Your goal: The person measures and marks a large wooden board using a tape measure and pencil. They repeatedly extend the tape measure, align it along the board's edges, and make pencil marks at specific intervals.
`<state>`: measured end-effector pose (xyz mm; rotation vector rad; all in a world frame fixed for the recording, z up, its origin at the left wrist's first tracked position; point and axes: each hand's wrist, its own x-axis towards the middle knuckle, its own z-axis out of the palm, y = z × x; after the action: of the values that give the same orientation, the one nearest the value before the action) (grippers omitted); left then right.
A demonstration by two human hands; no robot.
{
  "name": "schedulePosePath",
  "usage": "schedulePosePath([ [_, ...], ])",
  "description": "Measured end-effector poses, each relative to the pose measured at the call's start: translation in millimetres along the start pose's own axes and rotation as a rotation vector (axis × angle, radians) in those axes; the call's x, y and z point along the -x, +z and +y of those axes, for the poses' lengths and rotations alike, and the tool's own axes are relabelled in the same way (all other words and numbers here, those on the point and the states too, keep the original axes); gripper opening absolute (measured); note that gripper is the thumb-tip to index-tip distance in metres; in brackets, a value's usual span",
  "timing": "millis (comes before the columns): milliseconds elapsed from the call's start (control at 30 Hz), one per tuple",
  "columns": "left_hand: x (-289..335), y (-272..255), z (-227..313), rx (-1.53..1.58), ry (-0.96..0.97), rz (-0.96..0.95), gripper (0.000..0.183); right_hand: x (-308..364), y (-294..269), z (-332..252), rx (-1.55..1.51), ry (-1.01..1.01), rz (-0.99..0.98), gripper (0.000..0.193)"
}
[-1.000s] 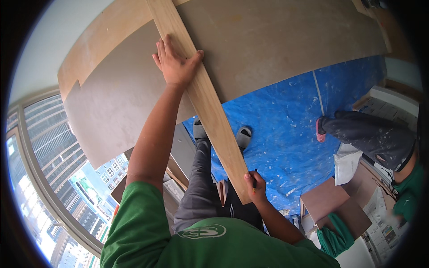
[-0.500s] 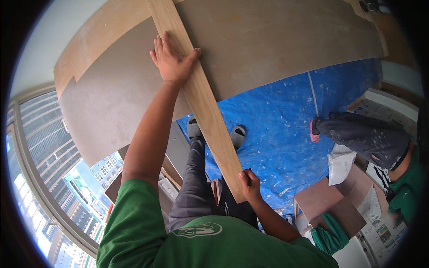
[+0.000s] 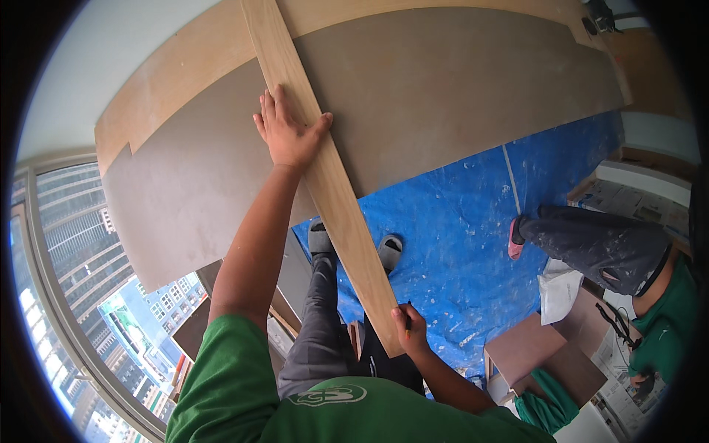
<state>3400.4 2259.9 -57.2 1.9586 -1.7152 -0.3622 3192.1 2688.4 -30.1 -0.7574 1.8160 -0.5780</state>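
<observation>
A long pale wooden plank (image 3: 347, 221) lies across a large grey-brown panel (image 3: 458, 88), its near end jutting past the panel's edge toward my body. My left hand (image 3: 292, 140) rests on the plank over the panel, fingers spread past the left side and thumb at the right edge. At the plank's near end, my right hand (image 3: 415, 336) is closed round a thin dark pencil (image 3: 408, 323), with the fingers against the plank's right edge. Part of the pencil is hidden by the fingers.
A paint-spotted blue sheet (image 3: 458, 236) covers the floor under my grey slippers (image 3: 390, 252). At right, a co-worker in a green shirt (image 3: 668, 317) sits or crouches near brown panels (image 3: 524, 340), a white bag (image 3: 559, 290) and newspapers. A window (image 3: 77, 221) stands at left.
The whole view has shifted, so the panel, plank and both hands appear lower. My hands keep about the same places on the plank. The co-worker's hand now shows near the newspapers.
</observation>
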Motion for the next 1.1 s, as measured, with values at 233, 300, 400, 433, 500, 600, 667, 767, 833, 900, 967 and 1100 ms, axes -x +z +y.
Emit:
schedulePosePath([
  [233, -1, -3, 4, 0.006, -0.014, -0.016, 0.109, -1, -1, -10, 0.016, -0.019, 0.008, 0.028],
  [300, -1, -2, 2, 0.020, 0.000, -0.014, 0.110, -1, -1, -7, 0.009, -0.019, 0.003, 0.027],
  [400, -2, -2, 1, 0.030, 0.007, -0.010, 0.110, -1, -1, -8, 0.010, -0.013, -0.003, 0.027],
  [433, -2, -2, 0, 0.032, 0.008, -0.009, 0.110, -1, -1, -9, 0.012, -0.010, -0.005, 0.027],
  [500, -1, -2, 0, 0.030, 0.009, -0.012, 0.110, -1, -1, -10, 0.004, -0.018, 0.004, 0.026],
  [600, -1, -1, 0, 0.011, 0.007, -0.008, 0.109, -2, -1, -10, 0.012, -0.014, -0.003, 0.026],
  [667, -1, -1, 0, 0.001, 0.002, -0.008, 0.109, -2, -2, -8, 0.014, -0.010, -0.009, 0.026],
  [767, -2, -1, 0, -0.004, -0.004, -0.012, 0.109, -2, -1, -3, 0.000, -0.015, -0.007, 0.027],
  [833, -1, -1, 0, -0.012, -0.003, -0.012, 0.108, -1, 0, -7, -0.009, -0.029, -0.003, 0.028],
  [900, -1, 0, 1, -0.013, 0.001, -0.005, 0.108, -2, 0, -5, 0.002, -0.031, -0.008, 0.028],
  [967, -1, 0, 0, -0.018, 0.003, -0.001, 0.108, -2, -1, -4, 0.014, -0.039, -0.014, 0.028],
  [1100, -1, 0, 0, -0.022, 0.005, -0.004, 0.108, -3, -1, -4, 0.017, -0.050, -0.020, 0.028],
])
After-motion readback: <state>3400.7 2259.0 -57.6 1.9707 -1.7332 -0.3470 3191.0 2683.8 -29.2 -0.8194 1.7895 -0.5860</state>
